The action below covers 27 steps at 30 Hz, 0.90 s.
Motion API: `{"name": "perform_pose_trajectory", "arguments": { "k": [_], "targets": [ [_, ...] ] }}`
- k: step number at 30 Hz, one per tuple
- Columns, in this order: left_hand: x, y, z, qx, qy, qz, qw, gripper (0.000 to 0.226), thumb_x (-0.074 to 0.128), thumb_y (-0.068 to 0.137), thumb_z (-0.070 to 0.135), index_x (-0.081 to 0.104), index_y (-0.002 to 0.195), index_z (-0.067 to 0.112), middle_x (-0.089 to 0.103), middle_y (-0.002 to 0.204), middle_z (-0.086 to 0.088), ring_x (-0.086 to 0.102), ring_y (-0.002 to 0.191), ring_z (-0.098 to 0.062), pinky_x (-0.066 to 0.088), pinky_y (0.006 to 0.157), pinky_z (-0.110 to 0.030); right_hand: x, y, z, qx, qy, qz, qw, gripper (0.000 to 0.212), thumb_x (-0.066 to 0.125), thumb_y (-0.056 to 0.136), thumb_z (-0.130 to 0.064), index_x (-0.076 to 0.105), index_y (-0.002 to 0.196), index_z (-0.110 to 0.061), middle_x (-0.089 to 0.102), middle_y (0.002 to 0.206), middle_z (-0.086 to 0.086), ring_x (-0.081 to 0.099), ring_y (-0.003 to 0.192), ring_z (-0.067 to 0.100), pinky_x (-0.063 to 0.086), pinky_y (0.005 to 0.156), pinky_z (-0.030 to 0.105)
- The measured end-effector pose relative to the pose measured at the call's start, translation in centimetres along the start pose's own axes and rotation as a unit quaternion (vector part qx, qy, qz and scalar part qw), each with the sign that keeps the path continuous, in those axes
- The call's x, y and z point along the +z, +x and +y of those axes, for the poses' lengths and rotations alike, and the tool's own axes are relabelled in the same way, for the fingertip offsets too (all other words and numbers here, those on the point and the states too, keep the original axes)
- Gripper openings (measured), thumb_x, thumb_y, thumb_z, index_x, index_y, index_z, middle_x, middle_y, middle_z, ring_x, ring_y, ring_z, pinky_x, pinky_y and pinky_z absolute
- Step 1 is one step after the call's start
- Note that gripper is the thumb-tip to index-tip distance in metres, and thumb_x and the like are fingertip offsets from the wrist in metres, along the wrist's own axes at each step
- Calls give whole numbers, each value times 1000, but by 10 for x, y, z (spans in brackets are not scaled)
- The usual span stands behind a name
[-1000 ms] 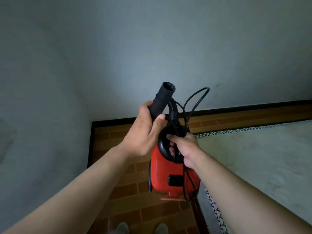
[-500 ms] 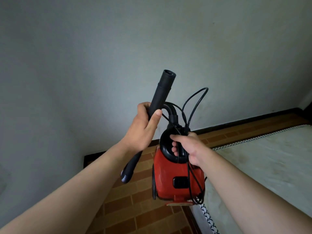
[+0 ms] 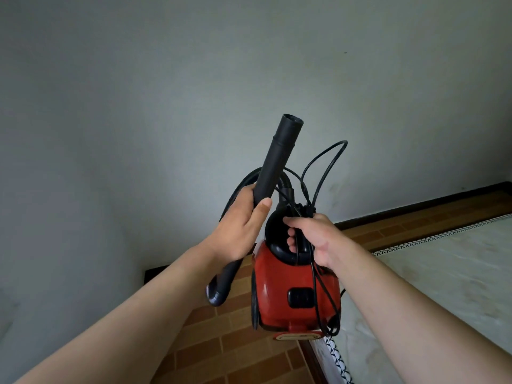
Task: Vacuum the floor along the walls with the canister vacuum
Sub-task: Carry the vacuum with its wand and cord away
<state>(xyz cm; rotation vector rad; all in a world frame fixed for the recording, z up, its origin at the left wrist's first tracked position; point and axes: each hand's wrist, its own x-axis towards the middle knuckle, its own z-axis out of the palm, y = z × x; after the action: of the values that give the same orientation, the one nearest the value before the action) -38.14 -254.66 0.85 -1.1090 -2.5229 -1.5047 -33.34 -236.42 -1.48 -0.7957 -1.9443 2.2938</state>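
A small red canister vacuum hangs in the air in front of me, above the brick-pattern floor. My right hand grips its black top handle, with loops of black power cord caught under the fingers and trailing down the body. My left hand is closed around the black wand tube, which points up and away with its open mouth at the top. The ribbed hose curves below and behind my left hand.
Grey walls meet in a corner at the left, with a dark skirting strip along their base. A pale mat or mattress with a black-and-white patterned edge lies at the right.
My left hand has drawn the wand further up and out, so more tube and hose show. The view has tilted up toward the wall. My right hand keeps its grip on the handle.
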Motion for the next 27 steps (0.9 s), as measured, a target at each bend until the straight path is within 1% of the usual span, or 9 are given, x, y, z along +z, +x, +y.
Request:
{"name": "perform_pose_trajectory", "arguments": {
  "k": [2, 5, 7, 9, 12, 17, 20, 24, 27],
  "targets": [
    [7, 2, 4, 7, 4, -9, 1000, 16, 39, 107, 44, 43, 116, 32, 58, 103, 0, 58, 96, -12, 49, 83, -26, -3, 2, 0, 0, 1, -8, 1000, 8, 71, 94, -9, 67, 98, -3, 58, 58, 5, 57, 47, 20, 49, 47, 30],
    [15, 8, 10, 0, -12, 28, 1000, 26, 47, 103, 51, 53, 107, 26, 61, 102, 0, 63, 96, -13, 51, 80, -25, -6, 5, -1, 0, 0, -19, 1000, 5, 70, 94, -8, 67, 93, -5, 57, 58, 6, 55, 45, 20, 47, 46, 28],
    [21, 10, 11, -26, -67, 41, 997, 29, 48, 99, 55, 57, 105, 28, 66, 99, -2, 69, 86, -12, 53, 75, -24, -10, 6, -3, 4, 0, -18, 1000, 7, 70, 95, -8, 67, 89, -5, 56, 58, 6, 54, 45, 19, 47, 45, 27],
    [27, 9, 10, -49, -117, 43, 991, 28, 46, 95, 62, 54, 107, 39, 70, 89, -2, 71, 73, -15, 57, 67, -30, -13, 8, -3, 9, -2, -14, 1000, 8, 70, 94, -9, 67, 87, -6, 55, 57, 5, 53, 45, 19, 47, 46, 27],
    [35, 10, 3, -46, -76, 37, 995, 23, 40, 97, 66, 48, 102, 45, 65, 74, 2, 63, 62, -11, 54, 61, -36, -14, 10, -1, 17, -3, -3, 1000, 6, 71, 93, -10, 66, 92, -7, 55, 58, 5, 52, 44, 18, 46, 45, 27],
    [40, 14, -22, -62, -60, -41, 995, 23, 41, 106, 42, 46, 119, 23, 59, 89, 12, 57, 78, -1, 43, 74, -26, -8, 18, 4, 28, -4, 29, 999, 8, 70, 94, -9, 66, 87, -8, 53, 54, 3, 48, 42, 16, 41, 43, 25],
    [34, 20, -45, -39, -69, -66, 995, 32, 46, 104, 50, 45, 128, 30, 65, 94, 12, 63, 90, -2, 49, 79, -28, 1, 27, 5, 33, -5, 52, 998, 8, 71, 94, -11, 66, 88, -8, 53, 55, 3, 47, 41, 16, 41, 43, 24],
    [21, 35, -81, -27, -60, -63, 996, 32, 40, 98, 63, 39, 126, 46, 67, 76, 4, 66, 70, -8, 55, 68, -40, 18, 47, 2, 30, 10, 92, 995, 8, 70, 94, -10, 65, 98, -7, 53, 56, 5, 48, 42, 16, 42, 43, 25],
    [9, 50, -104, -19, -52, -56, 997, 34, 36, 98, 65, 35, 124, 43, 62, 71, 6, 61, 64, -5, 48, 58, -33, 35, 64, -4, 29, 8, 126, 992, 8, 71, 94, -10, 64, 96, -7, 53, 56, 4, 48, 42, 17, 41, 42, 24]
  ]
}}
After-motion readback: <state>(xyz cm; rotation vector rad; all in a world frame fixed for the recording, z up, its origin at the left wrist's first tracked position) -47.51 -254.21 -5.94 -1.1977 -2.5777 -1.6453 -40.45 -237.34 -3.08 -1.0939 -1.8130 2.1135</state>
